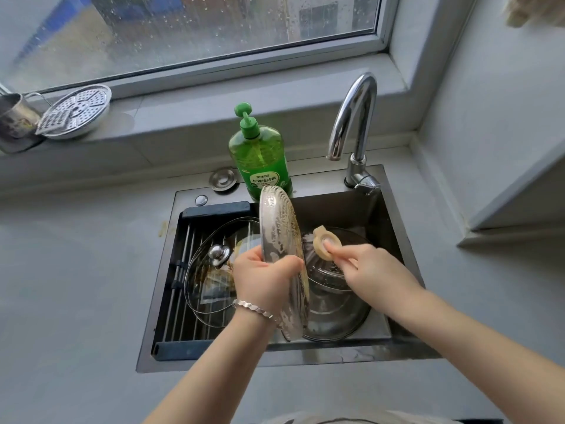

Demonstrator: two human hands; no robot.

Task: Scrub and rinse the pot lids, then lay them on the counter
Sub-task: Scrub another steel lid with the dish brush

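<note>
On the head camera I see my left hand (264, 278) curled round a soapy steel lid (279, 237), held on edge above the sink (336, 209). My right hand (371, 272) pinches a pale scrub pad (325, 244) just beside it. A glass lid (201, 283) lies on the rack (214, 210).

bare forearms, silver bracelet (253, 308) on left wrist
</note>
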